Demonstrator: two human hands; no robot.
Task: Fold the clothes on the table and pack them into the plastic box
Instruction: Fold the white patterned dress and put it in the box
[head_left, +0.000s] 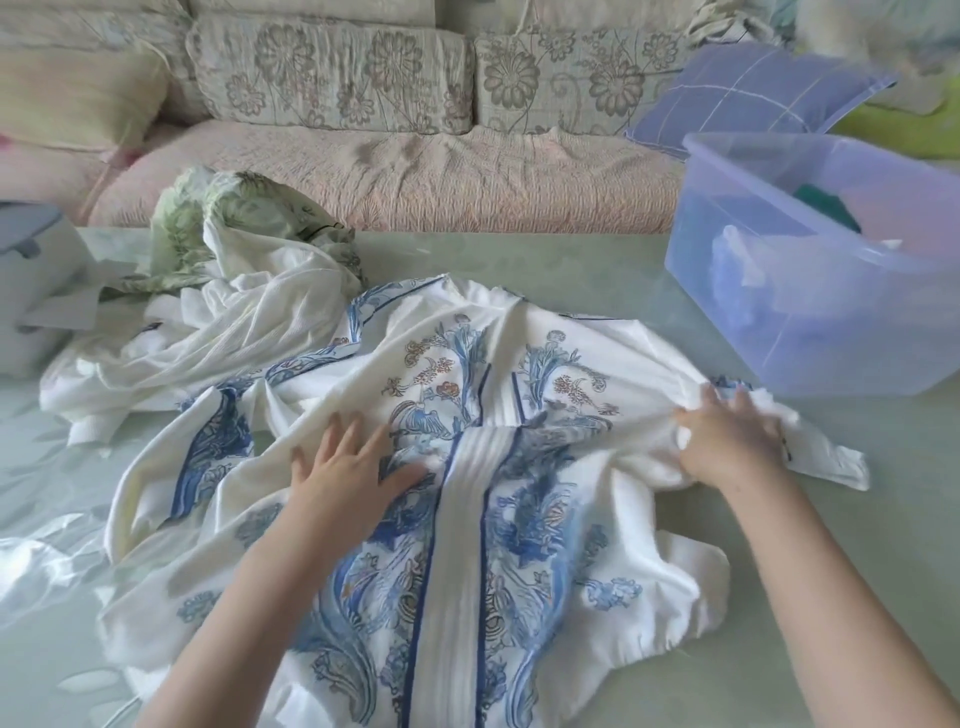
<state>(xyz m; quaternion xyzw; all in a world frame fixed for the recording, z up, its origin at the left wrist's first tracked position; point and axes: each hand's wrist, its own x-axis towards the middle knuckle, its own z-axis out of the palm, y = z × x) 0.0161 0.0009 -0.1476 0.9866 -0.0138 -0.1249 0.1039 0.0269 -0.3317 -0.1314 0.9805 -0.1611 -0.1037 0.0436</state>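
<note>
left grip (348, 467) flat, fingers spread, on printed garment (467, 519) centre | right grip (727, 441) fingers straight, pressing its bunched right edge | plastic box (779, 322) just beyond

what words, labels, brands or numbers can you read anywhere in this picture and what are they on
No text can be read in this view.
White flap, perhaps a tag, beside the right hand at the edge of the blue-and-white garment: a few dark marks, too small and blurred to read.
Plastic box: no label shows.
Grey-white case on the left: no writing shows.
</note>
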